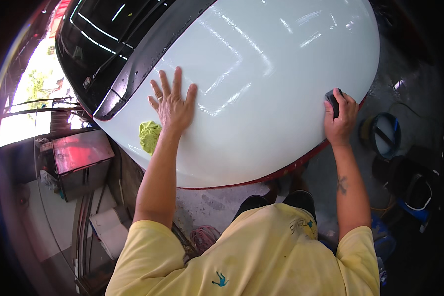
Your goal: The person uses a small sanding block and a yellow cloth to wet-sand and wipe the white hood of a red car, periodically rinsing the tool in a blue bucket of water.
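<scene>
A glossy white car hood (261, 128) stretches out in front of me, with bright light streaks reflected on its surface. My left hand (175, 106) lies on it with the fingers spread, holding nothing. Just beside my left wrist rests a crumpled yellow-green cloth (149, 137). Over at the right edge of the hood, my right hand (343, 118) grips a small black block (335, 102), held against the paint. What kind of block it is, I cannot tell. Much of its underside is hidden by my fingers.
The dark windshield (108, 44) and black cowl strip lie at the upper left. A bucket (384, 135) stands on the floor to the right. On the left are a metal cabinet (84, 153) and long rails. A coiled reddish hose (204, 238) lies near my feet.
</scene>
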### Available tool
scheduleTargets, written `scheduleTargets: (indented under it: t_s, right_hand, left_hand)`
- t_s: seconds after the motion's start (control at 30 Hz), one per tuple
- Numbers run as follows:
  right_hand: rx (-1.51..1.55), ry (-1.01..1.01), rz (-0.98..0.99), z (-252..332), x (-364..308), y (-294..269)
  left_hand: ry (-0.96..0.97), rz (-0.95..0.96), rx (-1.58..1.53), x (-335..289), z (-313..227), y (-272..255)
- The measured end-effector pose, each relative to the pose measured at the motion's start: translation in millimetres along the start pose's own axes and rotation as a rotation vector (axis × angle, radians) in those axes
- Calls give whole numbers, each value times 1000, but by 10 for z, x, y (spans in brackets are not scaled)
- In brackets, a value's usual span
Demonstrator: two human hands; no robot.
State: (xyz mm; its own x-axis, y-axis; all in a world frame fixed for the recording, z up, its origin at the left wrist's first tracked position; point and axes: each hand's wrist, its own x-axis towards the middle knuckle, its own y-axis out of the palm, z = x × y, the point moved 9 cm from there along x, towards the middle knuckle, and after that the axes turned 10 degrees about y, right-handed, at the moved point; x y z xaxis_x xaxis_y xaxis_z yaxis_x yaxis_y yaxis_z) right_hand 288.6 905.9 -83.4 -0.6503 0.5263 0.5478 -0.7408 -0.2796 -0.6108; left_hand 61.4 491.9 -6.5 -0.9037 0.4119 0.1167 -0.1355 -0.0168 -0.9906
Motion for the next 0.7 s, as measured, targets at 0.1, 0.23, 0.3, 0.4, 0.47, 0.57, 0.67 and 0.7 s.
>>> scheduleTargets:
  t_s: [0.1,0.23,0.3,0.4,0.47,0.57,0.67,0.7]
  right_hand:
    - [3,-7,-15,-9,-11,37]
    - [5,10,-12,7,-11,46]
    - [2,114,27,126,28,39]
    - [78,192,155,754,-236,177]
    - [168,-146,344,1499,-987,426]
    - [91,-415,421,2070,-1355,357]
    - [101,-384,226,1402,-475,402]
    - [136,-340,125,878,11,468]
  left_hand:
    - [8,-9,30,-82,72,20]
    - [7,-22,34,-107,97,19]
    - [-1,-27,52,-116,114,25]
    - [19,-69,29,-54,66,-15]
    - [70,-133,17,-7,50,-44]
    - [73,-154,23,-146,232,19]
    - [59,-142,-19,-174,172,7]
    - [65,-143,-15,-141,122,-20]
